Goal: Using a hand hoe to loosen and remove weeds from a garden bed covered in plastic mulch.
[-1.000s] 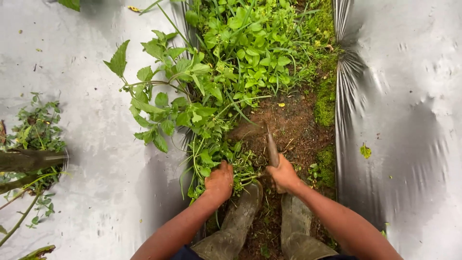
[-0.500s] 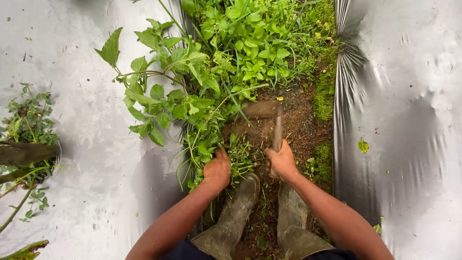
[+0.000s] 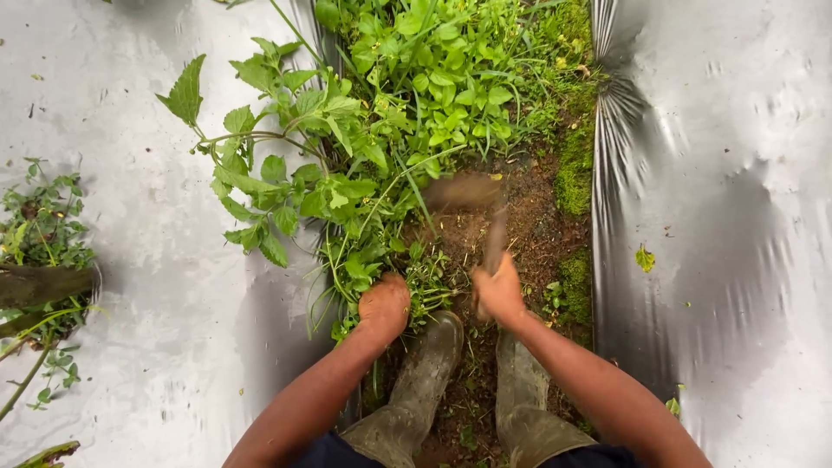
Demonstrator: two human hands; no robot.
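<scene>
Head view: a short hoe (image 3: 485, 208) is held in the closed grip of the right hand (image 3: 499, 293), its blurred blade now lying toward 12 o'clock over bare soil (image 3: 537, 234); half a second earlier it was sharper and slightly nearer. A bunch of weeds (image 3: 347, 208) is clasped at the base by the left hand (image 3: 384, 305), at 9 o'clock from the right. By that change, chopping at the roots seems under way. Muddy boots (image 3: 433, 364) are seen at 6 o'clock. Silver plastic mulch (image 3: 156, 260) flanks the furrow; no containers are seen.
</scene>
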